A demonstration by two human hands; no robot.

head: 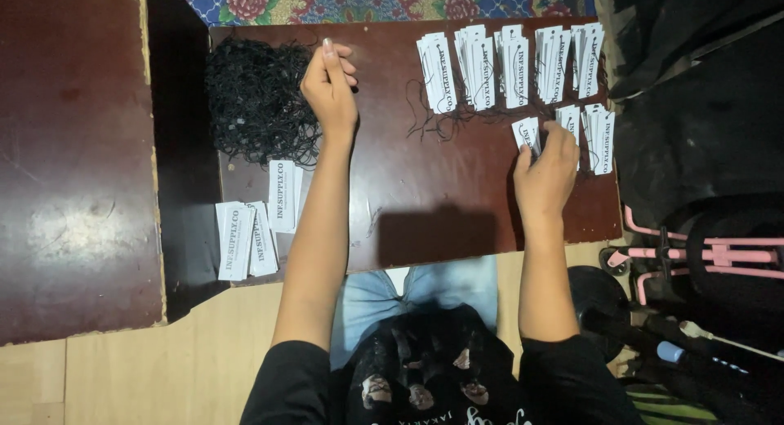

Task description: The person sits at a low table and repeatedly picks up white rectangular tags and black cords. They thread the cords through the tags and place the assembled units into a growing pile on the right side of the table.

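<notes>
My left hand [329, 86] reaches to the edge of a tangled heap of black strings [257, 98] at the far left of the dark wooden board [425, 204], fingers pinched together on a thin string. My right hand [545, 168] rests on a small pile of white paper tags [528, 133], fingers pressing them to the board. Behind it, rows of strung white tags [510, 62] lie along the far edge. Loose unstrung white tags [249, 229] lie near the board's front left corner.
A dark red table [73, 155] stands to the left. A pink-framed kids' vehicle [702, 253] and dark cloth [702, 82] lie at the right. A patterned floral rug [367, 0] shows beyond the board. My knees are under the board's near edge.
</notes>
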